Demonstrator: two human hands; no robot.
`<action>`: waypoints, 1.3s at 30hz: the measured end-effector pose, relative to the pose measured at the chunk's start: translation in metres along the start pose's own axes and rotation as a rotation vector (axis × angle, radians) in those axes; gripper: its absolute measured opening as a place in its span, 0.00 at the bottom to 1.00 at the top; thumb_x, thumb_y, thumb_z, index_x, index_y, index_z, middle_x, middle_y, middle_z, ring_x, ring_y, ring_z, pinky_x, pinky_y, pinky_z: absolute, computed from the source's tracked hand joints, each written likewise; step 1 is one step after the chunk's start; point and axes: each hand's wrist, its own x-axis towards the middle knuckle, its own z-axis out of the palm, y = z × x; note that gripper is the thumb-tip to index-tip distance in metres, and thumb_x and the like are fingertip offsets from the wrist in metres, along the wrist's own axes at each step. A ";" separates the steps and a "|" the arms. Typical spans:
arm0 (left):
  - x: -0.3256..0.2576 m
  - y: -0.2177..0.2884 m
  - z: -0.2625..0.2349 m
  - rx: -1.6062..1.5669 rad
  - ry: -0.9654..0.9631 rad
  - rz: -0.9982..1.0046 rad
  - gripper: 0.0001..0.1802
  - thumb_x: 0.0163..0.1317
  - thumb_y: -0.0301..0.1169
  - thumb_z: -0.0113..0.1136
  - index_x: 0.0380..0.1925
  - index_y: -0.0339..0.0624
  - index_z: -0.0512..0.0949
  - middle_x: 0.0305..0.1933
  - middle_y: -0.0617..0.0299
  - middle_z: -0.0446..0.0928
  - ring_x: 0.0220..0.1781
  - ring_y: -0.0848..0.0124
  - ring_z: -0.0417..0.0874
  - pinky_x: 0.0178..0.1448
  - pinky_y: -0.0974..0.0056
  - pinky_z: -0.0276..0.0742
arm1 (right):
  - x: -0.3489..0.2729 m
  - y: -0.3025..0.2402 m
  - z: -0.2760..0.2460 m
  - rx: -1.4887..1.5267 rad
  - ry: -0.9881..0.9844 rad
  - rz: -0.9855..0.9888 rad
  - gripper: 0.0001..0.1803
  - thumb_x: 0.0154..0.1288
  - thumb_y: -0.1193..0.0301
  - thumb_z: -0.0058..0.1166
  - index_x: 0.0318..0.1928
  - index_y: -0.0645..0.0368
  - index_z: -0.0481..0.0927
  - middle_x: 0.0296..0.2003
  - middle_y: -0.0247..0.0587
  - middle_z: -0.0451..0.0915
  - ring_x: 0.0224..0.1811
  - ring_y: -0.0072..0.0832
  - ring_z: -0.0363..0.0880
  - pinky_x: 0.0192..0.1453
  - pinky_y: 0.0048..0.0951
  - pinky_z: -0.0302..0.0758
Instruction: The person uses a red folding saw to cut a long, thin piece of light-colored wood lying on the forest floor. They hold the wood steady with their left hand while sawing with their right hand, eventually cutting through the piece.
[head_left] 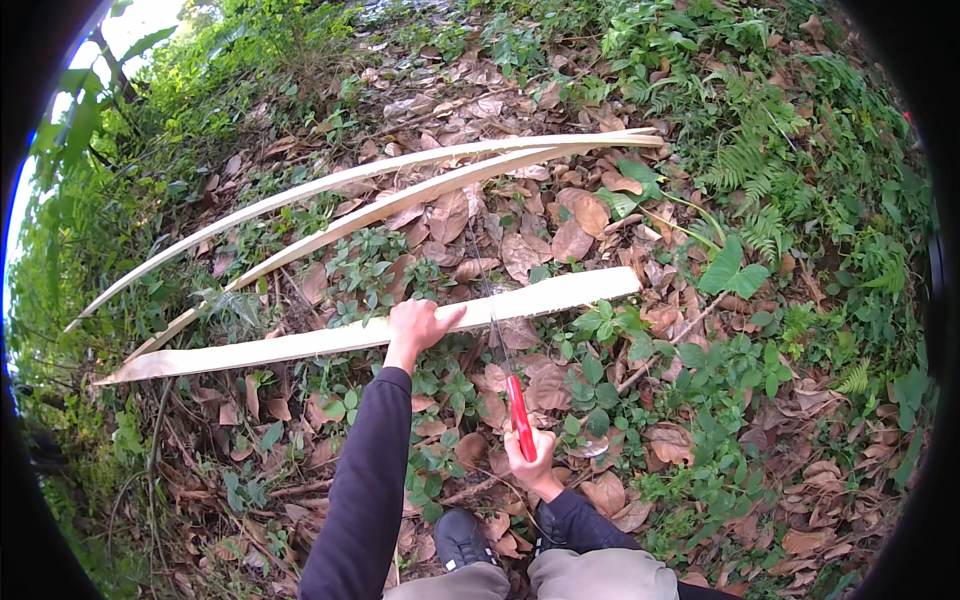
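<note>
The long, flat, pale wooden board point(560, 293) lies slantwise above a floor of dry brown leaves point(570, 240) and green plants, in front of the person's feet. Its pointed end is at the left and its wide end at the right. Past it lie two long, thin, curved strips of pale wood point(370, 212); they seem well out of the saw's way.

The thin saw with a shiny red handle point(519, 412) lies across the board, between the left hand and the wide end. It looks like time for sawing. Long, easy pushes and pulls in one straight line should work best, because a thin blade may bend or stick if it twists. Whether the board has something firm under it is hard to tell; if it wobbles, the cut will be rough.

The left hand point(415, 330) is closed over the board and holds it, with its fingertips hidden. It should press down hard. The right hand point(537, 458) is curled tight around the red handle. The left thumb sticks out toward the blade, so tucking it in would be safer.
</note>
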 end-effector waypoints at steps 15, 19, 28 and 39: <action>0.004 -0.009 -0.004 -0.064 -0.090 -0.063 0.47 0.58 0.76 0.51 0.24 0.37 0.88 0.28 0.40 0.84 0.36 0.46 0.88 0.45 0.48 0.84 | -0.047 -0.005 -0.031 -0.041 -0.047 -0.003 0.14 0.60 0.75 0.63 0.20 0.59 0.74 0.11 0.39 0.69 0.12 0.34 0.73 0.21 0.36 0.66; 0.000 -0.001 -0.004 -0.011 -0.076 0.001 0.47 0.59 0.76 0.49 0.24 0.38 0.88 0.26 0.43 0.84 0.35 0.48 0.89 0.44 0.49 0.84 | -0.036 -0.011 -0.038 -0.102 -0.036 0.032 0.16 0.60 0.74 0.62 0.19 0.58 0.72 0.11 0.41 0.69 0.12 0.37 0.73 0.21 0.37 0.67; 0.000 -0.006 0.004 0.033 -0.071 0.000 0.46 0.60 0.76 0.48 0.24 0.39 0.88 0.24 0.45 0.84 0.32 0.48 0.88 0.40 0.49 0.83 | 0.035 -0.006 -0.012 -0.020 -0.036 0.075 0.13 0.61 0.73 0.61 0.21 0.61 0.76 0.12 0.39 0.72 0.12 0.32 0.73 0.21 0.35 0.66; -0.003 -0.002 0.011 0.096 -0.038 -0.003 0.46 0.61 0.75 0.47 0.21 0.39 0.86 0.22 0.45 0.82 0.29 0.49 0.87 0.37 0.48 0.81 | 0.063 -0.006 0.011 0.039 -0.002 0.095 0.14 0.61 0.73 0.61 0.21 0.61 0.73 0.12 0.43 0.71 0.13 0.34 0.74 0.22 0.37 0.68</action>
